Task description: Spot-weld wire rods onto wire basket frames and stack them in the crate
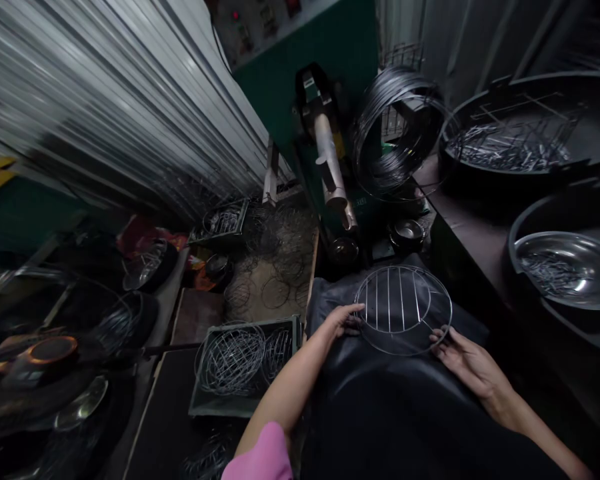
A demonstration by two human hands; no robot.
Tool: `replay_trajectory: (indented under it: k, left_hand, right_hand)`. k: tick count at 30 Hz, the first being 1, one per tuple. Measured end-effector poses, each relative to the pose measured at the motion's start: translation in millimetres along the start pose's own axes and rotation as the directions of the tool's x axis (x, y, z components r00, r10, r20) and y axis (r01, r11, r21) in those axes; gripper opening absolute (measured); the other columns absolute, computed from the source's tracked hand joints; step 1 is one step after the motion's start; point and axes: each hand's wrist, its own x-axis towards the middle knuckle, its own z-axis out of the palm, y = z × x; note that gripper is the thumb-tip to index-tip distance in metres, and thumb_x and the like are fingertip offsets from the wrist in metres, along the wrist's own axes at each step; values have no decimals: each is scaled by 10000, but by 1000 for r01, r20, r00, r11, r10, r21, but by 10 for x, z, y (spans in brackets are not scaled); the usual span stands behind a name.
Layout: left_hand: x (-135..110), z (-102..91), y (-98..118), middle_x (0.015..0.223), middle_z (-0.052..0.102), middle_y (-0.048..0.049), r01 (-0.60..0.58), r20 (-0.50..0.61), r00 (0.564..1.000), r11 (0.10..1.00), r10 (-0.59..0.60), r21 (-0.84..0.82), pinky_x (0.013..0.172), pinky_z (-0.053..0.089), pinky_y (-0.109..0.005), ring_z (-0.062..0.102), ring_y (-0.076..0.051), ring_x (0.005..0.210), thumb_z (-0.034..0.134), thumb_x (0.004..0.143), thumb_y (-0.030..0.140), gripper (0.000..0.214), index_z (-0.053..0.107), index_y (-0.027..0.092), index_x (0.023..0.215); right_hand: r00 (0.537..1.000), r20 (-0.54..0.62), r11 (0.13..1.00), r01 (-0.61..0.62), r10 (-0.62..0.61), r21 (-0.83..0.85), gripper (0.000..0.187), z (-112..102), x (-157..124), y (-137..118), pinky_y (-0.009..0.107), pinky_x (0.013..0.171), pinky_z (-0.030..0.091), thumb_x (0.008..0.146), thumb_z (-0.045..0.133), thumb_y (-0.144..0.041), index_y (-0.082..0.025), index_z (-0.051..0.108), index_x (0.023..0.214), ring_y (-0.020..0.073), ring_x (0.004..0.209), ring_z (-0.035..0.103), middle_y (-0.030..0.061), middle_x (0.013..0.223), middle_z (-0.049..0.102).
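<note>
A round wire rack [403, 300] with parallel bars inside two rings is held over the black apron [380, 400] on my lap. My left hand [345, 320] grips its left edge between thumb and fingers. At the lower right of the rim, my right hand [455, 353] pinches the outer ring, with its other fingers partly extended. Just beyond the rack stand the electrode arms [333, 173] of a green machine [275, 67].
A coil of wire [400, 127] hangs right of the machine. Black basins [525, 167] and a steel bowl [575, 270] hold short metal pieces at right. A green crate [245, 367] of wire rings stands at left. More rings [275, 291] lie on the floor.
</note>
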Motion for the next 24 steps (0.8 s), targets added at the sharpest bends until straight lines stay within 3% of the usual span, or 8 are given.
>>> replay_trajectory:
  k: [4, 8, 11, 14, 17, 18, 20, 24]
  left_hand:
    - [-85, 2, 63, 675, 585, -30, 41, 32, 999, 997, -39, -66, 695, 517, -371, 559, -161, 654, 686, 662, 282, 190, 598, 153, 768]
    - [-218, -90, -65, 723, 619, -30, -43, -15, 999, 984, 41, -171, 670, 514, -291, 581, -148, 669, 652, 698, 236, 71, 603, 184, 704]
    - [-265, -240, -234, 767, 644, -31, -139, -44, 990, 953, 131, -269, 685, 507, -244, 617, -145, 730, 656, 684, 180, 80, 636, 190, 761]
    - [-293, -366, -367, 801, 650, -44, -152, -87, 988, 934, 131, -322, 746, 519, -301, 636, -162, 750, 681, 664, 183, 198, 643, 173, 857]
    - [-327, -430, -432, 822, 650, -65, -163, -136, 984, 901, 118, -403, 780, 524, -352, 640, -166, 748, 676, 678, 179, 236, 635, 135, 907]
    - [-336, -446, -440, 831, 653, -73, -175, -156, 981, 885, 117, -431, 781, 526, -356, 641, -167, 752, 662, 694, 176, 220, 634, 129, 907]
    - [-346, -480, -445, 850, 660, -89, -198, -188, 975, 855, 120, -480, 781, 529, -357, 644, -170, 766, 630, 723, 158, 186, 634, 124, 906]
    - [-347, -546, -449, 832, 665, -90, -235, -237, 964, 791, 117, -565, 792, 531, -372, 645, -164, 733, 579, 752, 112, 143, 629, 119, 886]
  right_hand:
    - [997, 51, 997, 63, -60, -48, 35, -68, 32, 45, 251, 614, 567, 729, 657, -182, -184, 626, 744, 156, 696, 636, 47, 778, 658]
    - [939, 232, 884, 324, -256, -338, 212, -75, -77, 92, 305, 646, 541, 681, 701, -379, -195, 629, 758, 187, 712, 622, 48, 793, 660]
    - [856, 402, 528, 516, -324, -674, 266, -75, -183, -136, 367, 748, 510, 674, 658, -458, -210, 654, 770, 240, 778, 625, 58, 843, 684]
    - [728, 447, 98, 571, -521, -815, 322, -159, -246, -753, 386, 890, 448, 708, 583, -469, -230, 661, 908, 283, 953, 601, 51, 975, 681]
    - [599, 324, -200, 266, -732, -943, 353, -303, -187, -1585, 332, 946, 399, 811, 489, -370, -198, 577, 1107, 247, 1073, 551, 69, 1144, 621]
    - [579, 280, -212, 183, -766, -960, 387, -351, -133, -1840, 362, 963, 373, 817, 495, -307, -153, 541, 1169, 272, 1120, 517, 124, 1210, 578]
    - [658, 195, -315, -69, -727, -946, 576, -437, 13, -2228, 376, 970, 348, 787, 563, -231, -75, 402, 1318, 304, 1187, 458, 214, 1304, 482]
    - [737, 136, -389, -182, -662, -903, 894, -562, 359, -2476, 403, 974, 308, 609, 726, -88, -99, 311, 1400, 365, 1291, 311, 260, 1423, 299]
